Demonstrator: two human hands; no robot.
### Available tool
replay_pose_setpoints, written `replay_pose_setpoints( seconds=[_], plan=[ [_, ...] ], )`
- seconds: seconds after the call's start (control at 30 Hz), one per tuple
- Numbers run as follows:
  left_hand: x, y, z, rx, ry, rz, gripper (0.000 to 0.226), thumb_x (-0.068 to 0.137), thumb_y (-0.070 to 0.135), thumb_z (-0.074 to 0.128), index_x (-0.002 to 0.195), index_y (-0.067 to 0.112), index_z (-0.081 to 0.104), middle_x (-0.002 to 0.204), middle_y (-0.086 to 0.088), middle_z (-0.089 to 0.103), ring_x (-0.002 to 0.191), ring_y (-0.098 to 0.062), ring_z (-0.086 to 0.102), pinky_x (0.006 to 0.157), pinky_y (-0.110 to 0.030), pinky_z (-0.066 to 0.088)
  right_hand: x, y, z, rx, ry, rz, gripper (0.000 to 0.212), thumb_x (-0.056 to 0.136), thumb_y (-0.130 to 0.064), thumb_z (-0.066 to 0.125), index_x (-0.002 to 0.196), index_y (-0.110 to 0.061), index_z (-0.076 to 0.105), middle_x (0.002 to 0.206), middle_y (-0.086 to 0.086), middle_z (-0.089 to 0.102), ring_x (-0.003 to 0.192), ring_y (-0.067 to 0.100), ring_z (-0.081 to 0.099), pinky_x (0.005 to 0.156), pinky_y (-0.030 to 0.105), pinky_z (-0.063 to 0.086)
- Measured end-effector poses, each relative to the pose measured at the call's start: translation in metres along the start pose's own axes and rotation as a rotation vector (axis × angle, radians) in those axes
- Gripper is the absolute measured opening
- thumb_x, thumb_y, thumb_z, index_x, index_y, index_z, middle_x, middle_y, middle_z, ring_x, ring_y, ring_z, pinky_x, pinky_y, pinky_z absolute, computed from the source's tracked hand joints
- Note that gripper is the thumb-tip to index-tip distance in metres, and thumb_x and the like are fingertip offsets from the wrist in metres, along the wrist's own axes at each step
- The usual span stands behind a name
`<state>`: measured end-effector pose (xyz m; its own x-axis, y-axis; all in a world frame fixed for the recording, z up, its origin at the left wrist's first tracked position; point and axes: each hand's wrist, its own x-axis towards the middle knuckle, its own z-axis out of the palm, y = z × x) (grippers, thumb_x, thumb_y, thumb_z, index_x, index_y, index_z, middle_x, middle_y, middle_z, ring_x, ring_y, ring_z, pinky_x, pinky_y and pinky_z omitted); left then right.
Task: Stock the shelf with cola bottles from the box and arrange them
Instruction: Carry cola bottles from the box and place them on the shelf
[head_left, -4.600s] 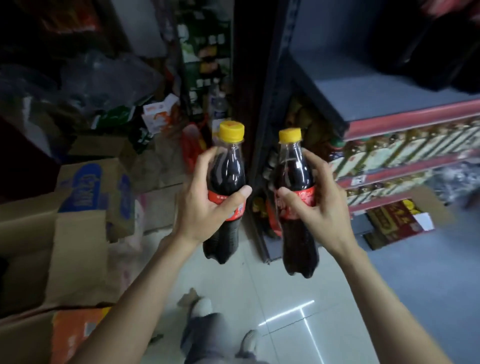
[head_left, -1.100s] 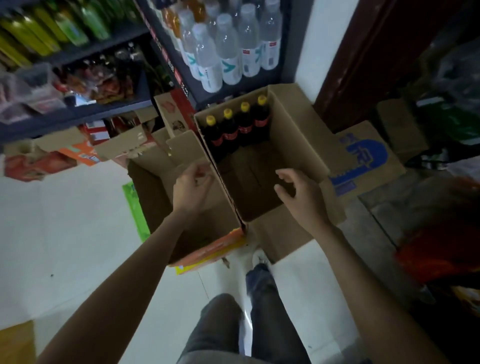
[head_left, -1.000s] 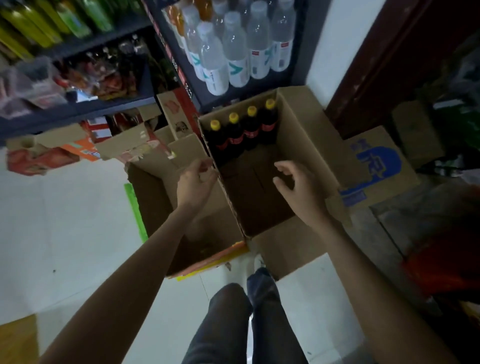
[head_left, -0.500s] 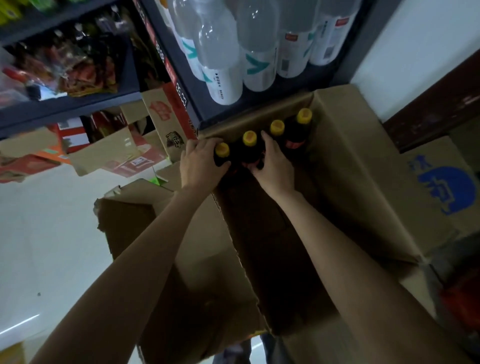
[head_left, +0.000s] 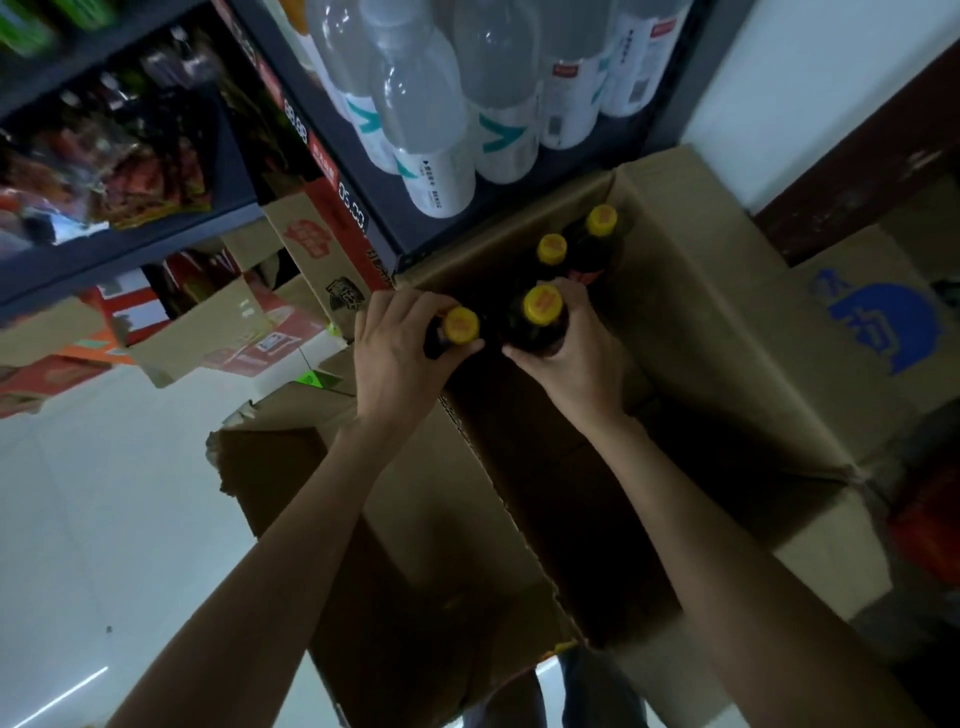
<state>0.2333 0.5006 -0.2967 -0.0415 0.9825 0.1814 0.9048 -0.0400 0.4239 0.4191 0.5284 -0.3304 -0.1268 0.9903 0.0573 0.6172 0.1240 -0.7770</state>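
Observation:
An open cardboard box (head_left: 727, 332) stands on the floor below a shelf. My left hand (head_left: 402, 348) grips a dark cola bottle with a yellow cap (head_left: 460, 326) at the box's left wall. Beside it, my right hand (head_left: 576, 353) grips a second cola bottle (head_left: 542, 305) around its neck and shoulder. Both held bottles sit higher than the two cola bottles (head_left: 551, 249) (head_left: 601, 221) that stand at the box's far wall.
A dark shelf (head_left: 358, 208) above the box carries several clear water bottles (head_left: 436, 135). A second open carton (head_left: 395, 519) lies left of the box. More cartons (head_left: 883, 322) sit to the right. White floor tiles (head_left: 104, 493) spread to the left.
A second ago my empty hands hovered over the box. They reached in, each closed round a cola bottle, and the two bottles now stand raised above the other two.

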Motion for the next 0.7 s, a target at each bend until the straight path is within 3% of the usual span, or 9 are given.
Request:
replay_pose_setpoints(
  seconds=[0.1,0.2,0.3,0.37,0.43,0.5,0.57,0.7],
  plan=[
    [-0.011,0.031,-0.035,-0.357,0.075,0.115,0.034,0.085,0.043,0.063,0.108,0.019,0.055,0.116,-0.003,0.054,0.109,-0.016,0.051,0.088,-0.030,0.041,-0.027,-0.027,-0.043,0.042,0.175,-0.064,0.068,0.066,-0.037,0.083,0.119,-0.005,0.054,0.120,0.006,0.061,0.112,0.016,0.056,0.092,0.028,0.046],
    [-0.021,0.076,-0.068,-0.744,-0.050,0.104,0.036,0.090,0.039,0.059,0.118,0.022,0.046,0.127,-0.003,0.050,0.118,-0.016,0.050,0.093,-0.029,0.045,-0.060,-0.054,-0.087,0.109,0.326,-0.074,0.063,0.067,-0.039,0.080,0.116,-0.011,0.052,0.112,-0.003,0.054,0.104,0.011,0.050,0.089,0.028,0.044],
    [-0.033,0.123,-0.082,-0.994,-0.203,0.114,0.035,0.093,0.044,0.054,0.119,0.026,0.039,0.120,0.002,0.056,0.116,-0.017,0.055,0.095,-0.033,0.045,-0.098,-0.071,-0.125,0.252,0.384,0.037,0.065,0.066,-0.024,0.087,0.119,-0.018,0.049,0.110,0.000,0.051,0.106,-0.006,0.047,0.092,0.011,0.037],
    [-0.044,0.151,-0.084,-1.003,-0.256,0.187,0.034,0.095,0.039,0.051,0.116,0.018,0.036,0.111,-0.002,0.060,0.111,-0.015,0.057,0.095,-0.032,0.044,-0.128,-0.076,-0.147,0.261,0.447,0.106,0.065,0.067,-0.023,0.084,0.121,-0.016,0.048,0.109,-0.008,0.048,0.104,-0.010,0.044,0.089,0.006,0.035],
    [-0.058,0.181,-0.084,-1.022,-0.312,0.207,0.025,0.095,0.026,0.052,0.113,0.019,0.037,0.106,0.011,0.061,0.105,-0.005,0.057,0.095,-0.024,0.041,-0.162,-0.077,-0.169,0.233,0.527,0.174,0.063,0.070,-0.029,0.079,0.123,-0.013,0.050,0.109,-0.012,0.045,0.103,-0.005,0.045,0.089,0.006,0.034],
    [-0.074,0.211,-0.084,-1.044,-0.376,0.233,0.021,0.093,0.015,0.051,0.111,0.015,0.042,0.102,0.018,0.061,0.100,0.000,0.057,0.093,-0.017,0.040,-0.199,-0.076,-0.191,0.200,0.602,0.245,0.063,0.074,-0.029,0.077,0.126,-0.006,0.050,0.111,-0.003,0.050,0.106,-0.005,0.044,0.091,0.008,0.033],
    [-0.091,0.239,-0.083,-1.061,-0.447,0.319,0.018,0.093,0.018,0.048,0.105,0.004,0.047,0.095,0.011,0.061,0.096,-0.011,0.060,0.091,-0.022,0.042,-0.239,-0.077,-0.210,0.168,0.663,0.304,0.068,0.076,-0.030,0.075,0.132,-0.002,0.047,0.114,0.008,0.053,0.109,-0.009,0.042,0.092,0.009,0.032],
    [-0.138,0.297,-0.084,-1.086,-0.637,0.436,0.017,0.092,0.027,0.049,0.093,0.012,0.058,0.090,0.012,0.064,0.092,-0.014,0.062,0.088,-0.029,0.046,-0.325,-0.084,-0.239,0.191,0.774,0.428,0.077,0.076,-0.038,0.071,0.142,-0.008,0.041,0.119,0.005,0.055,0.112,-0.012,0.046,0.096,0.003,0.029]
  ],
)
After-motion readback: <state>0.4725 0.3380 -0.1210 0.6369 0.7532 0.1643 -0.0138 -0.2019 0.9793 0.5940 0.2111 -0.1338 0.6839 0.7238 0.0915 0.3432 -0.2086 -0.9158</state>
